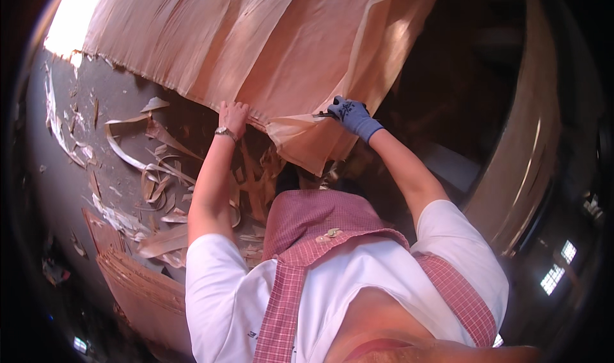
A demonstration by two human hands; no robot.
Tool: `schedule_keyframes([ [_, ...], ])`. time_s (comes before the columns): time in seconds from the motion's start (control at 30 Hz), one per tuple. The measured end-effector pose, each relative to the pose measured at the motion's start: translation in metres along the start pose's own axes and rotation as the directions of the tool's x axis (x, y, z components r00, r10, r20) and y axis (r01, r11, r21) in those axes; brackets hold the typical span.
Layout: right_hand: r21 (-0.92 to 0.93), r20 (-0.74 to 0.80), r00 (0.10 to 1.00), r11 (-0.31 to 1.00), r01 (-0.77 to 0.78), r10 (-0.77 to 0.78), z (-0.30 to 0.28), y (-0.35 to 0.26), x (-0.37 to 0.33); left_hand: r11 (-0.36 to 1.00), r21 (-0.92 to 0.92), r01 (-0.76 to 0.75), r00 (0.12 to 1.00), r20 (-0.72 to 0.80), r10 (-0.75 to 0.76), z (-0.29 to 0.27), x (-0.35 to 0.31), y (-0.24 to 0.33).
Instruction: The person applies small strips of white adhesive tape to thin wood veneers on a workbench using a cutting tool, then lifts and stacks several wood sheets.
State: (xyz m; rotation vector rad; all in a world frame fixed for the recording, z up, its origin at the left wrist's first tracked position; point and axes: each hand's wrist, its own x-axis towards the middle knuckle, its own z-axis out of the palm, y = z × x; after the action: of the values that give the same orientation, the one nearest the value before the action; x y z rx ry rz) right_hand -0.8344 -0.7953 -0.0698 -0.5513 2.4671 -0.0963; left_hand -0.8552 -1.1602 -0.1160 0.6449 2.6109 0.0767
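Note:
A wide stack of thin reddish wood veneer sheets (281, 56) lies in front of me, with wavy, rough edges. At its near edge, my bare left hand (235, 118) is closed, fingers over the top; a watch (225, 132) is on that wrist. To the right, my right hand (352, 115), in a blue-grey glove, is closed round a small dark knife-like tool (324, 114). The tool's tip points left over the veneer; its exact kind is hard to make out. Between my hands, a loose veneer corner (313, 142) folds down below the edge.
Curled veneer strips and scraps (160, 171) litter the grey floor (70, 120) on the left. A pile of veneer sheets (137, 280) stands at the lower left. Another tall, curved veneer stack (521, 165) rises on the right, beyond a dark gap.

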Motion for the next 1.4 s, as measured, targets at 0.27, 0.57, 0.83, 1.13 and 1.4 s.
schedule_keyframes([
  [0.27, 0.269, -0.659, 0.752, 0.926, 0.264, -0.024, -0.057, -0.023, -0.110, 0.418, -0.906, 0.070, 0.994, 0.099, 0.047, 0.074, -0.045, 0.170],
  [0.57, 0.659, 0.315, 0.891, -0.751, 0.042, 0.327, 0.223, -0.027, -0.187, -0.401, -0.720, 0.566, 0.817, 0.422, 0.394, 0.025, -0.146, 0.319],
  [0.83, 0.891, -0.239, 0.589, 0.416, -0.183, 0.772, 0.116, 0.052, -0.423, 0.301, -0.865, 0.401, 0.339, 0.445, 0.829, -0.048, -0.202, 0.495],
  [1.13, 0.069, -0.696, 0.520, 0.767, -0.638, 0.495, -0.099, -0.065, -0.817, -0.579, -0.348, 0.738, 0.661, 0.549, 0.512, -0.121, -0.077, 0.594],
  [1.4, 0.825, -0.444, -0.803, -0.167, -0.539, 0.397, 0.187, -0.170, -1.178, -0.790, -0.471, 0.394, 0.574, -0.545, 0.611, -0.099, -0.063, 0.826],
])
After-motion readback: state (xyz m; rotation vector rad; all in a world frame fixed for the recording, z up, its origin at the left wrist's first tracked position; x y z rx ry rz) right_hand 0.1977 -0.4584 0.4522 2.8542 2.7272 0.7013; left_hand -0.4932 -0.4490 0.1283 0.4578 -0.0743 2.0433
